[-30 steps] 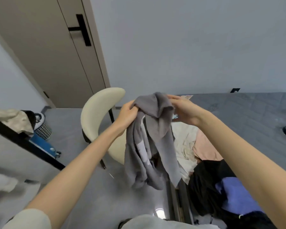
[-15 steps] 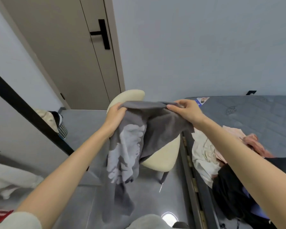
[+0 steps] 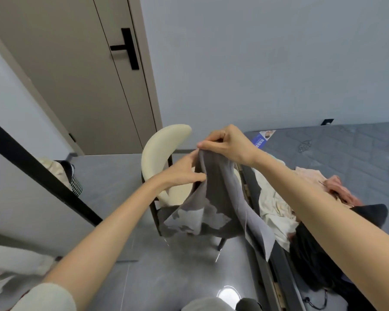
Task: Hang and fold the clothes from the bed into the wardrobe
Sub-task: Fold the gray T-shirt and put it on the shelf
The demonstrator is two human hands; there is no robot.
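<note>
Grey wall, beige door, cream chair, glossy grey floor.

Both arms were bare from the wrists back. The left forearm ran down to a cream-white sleeve, soft-looking and plain, whose rounded hem sat near the elbow in the lower left corner. The right forearm was uncovered all the way to the right edge of the view. The left hand and the right hand were bare too, with slim fingers; the right thumbnail looked short and plain. At the bottom edge showed a rounded patch of pale grey cloth, perhaps part of the person's clothing, though that could not be told for sure.
</note>
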